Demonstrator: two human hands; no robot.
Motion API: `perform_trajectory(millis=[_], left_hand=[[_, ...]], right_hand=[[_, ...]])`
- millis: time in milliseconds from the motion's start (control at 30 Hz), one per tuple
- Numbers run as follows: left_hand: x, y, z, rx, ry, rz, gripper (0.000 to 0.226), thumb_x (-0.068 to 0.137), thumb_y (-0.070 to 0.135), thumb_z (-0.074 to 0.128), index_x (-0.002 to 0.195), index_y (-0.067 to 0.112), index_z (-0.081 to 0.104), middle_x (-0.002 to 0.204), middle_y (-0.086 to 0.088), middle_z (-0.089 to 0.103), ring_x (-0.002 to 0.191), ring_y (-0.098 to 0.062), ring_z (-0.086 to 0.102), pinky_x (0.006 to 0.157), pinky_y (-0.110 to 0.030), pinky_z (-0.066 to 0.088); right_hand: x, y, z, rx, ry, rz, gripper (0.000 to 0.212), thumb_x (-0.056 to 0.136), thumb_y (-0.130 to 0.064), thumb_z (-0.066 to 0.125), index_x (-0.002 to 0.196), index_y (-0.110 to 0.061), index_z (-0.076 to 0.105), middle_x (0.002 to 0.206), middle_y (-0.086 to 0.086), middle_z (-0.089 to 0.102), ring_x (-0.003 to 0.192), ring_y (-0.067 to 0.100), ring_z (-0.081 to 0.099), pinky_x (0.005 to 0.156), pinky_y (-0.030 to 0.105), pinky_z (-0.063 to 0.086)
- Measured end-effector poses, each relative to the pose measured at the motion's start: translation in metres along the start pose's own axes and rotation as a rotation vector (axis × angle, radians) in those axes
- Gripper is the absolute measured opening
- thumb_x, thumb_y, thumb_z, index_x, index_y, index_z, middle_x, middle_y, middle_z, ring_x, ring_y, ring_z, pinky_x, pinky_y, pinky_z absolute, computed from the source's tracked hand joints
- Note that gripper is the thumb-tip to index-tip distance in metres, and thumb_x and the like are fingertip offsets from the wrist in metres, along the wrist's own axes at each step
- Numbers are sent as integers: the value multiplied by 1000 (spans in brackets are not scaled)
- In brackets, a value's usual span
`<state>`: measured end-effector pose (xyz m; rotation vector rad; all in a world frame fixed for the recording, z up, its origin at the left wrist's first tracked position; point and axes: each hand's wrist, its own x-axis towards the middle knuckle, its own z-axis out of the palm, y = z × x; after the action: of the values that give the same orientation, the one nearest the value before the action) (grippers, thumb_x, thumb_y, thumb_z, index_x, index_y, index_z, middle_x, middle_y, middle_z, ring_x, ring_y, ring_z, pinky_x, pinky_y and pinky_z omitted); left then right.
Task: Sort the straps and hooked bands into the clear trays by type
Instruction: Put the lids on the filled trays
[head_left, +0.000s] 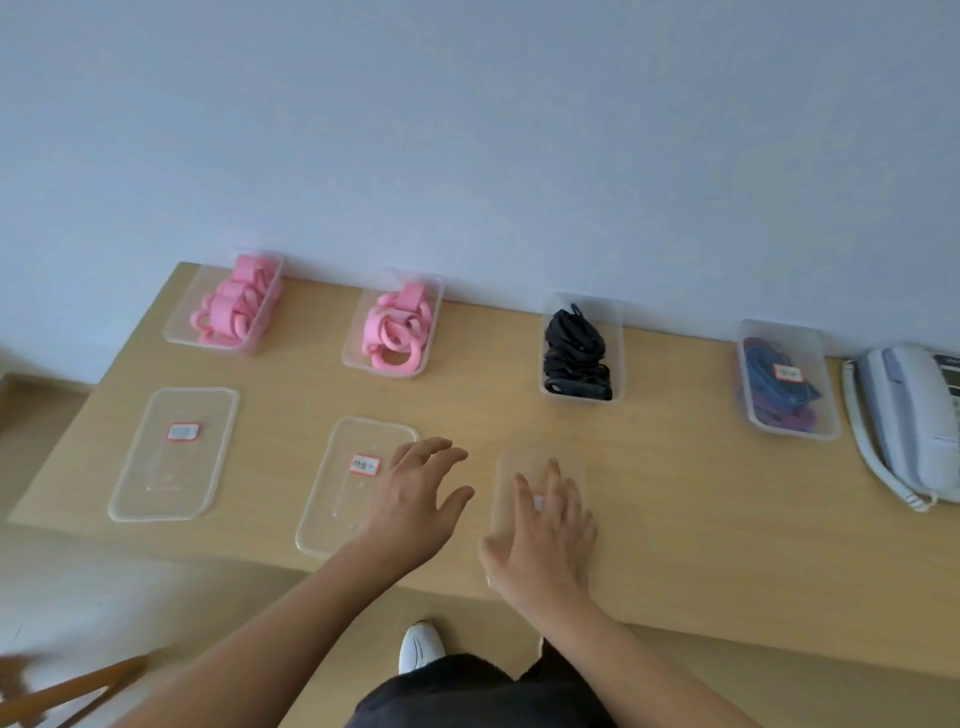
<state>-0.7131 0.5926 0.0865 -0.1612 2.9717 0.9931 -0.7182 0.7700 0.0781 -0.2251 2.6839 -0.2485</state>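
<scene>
Hands both open: my right hand (545, 535) lies flat on a clear rectangular plastic lid (514, 467); my left hand (415, 499) hovers spread, holding nothing. Pink loops (231, 306), black bands (574, 345) and blue-purple straps (779, 389) sit sorted in clear trays (618, 325) by the wall. Hazard: the slick lid could skid off the wooden table (701, 493).

The right hand (545, 525) covers most of a blurred lid (511, 467) and nearly all of its label (538, 502). The telephone (904, 415) is cut off at the right edge.
</scene>
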Motion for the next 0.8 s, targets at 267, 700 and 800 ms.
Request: perform_trajectory(millis=[267,700,800], left_hand=[[80,30,-24,-392,-90,-274,32,93,32,72,124,23,70,120,9,68,107,-11,64,90,-28,49],[228,77,16,-725,-330,-570,36,94,39,70,121,14,64,115,0,72,102,-18,70,81,-35,60],[241,79,28,-771,-294,-631,22,93,23,75,110,10,69,101,-9,77,84,-20,75,68,-32,61]], right_hand=[[41,12,-67,1,421,-88,80,76,-66,55,144,-25,43,162,14,20,143,38,28,105,58,35],[179,36,-114,-106,262,-63,85,83,-79,32,153,-31,27,164,15,16,148,42,15,112,59,24],[182,48,-106,-70,257,-102,88,86,-81,23,158,-32,14,167,13,1,152,39,-4,120,58,9]])
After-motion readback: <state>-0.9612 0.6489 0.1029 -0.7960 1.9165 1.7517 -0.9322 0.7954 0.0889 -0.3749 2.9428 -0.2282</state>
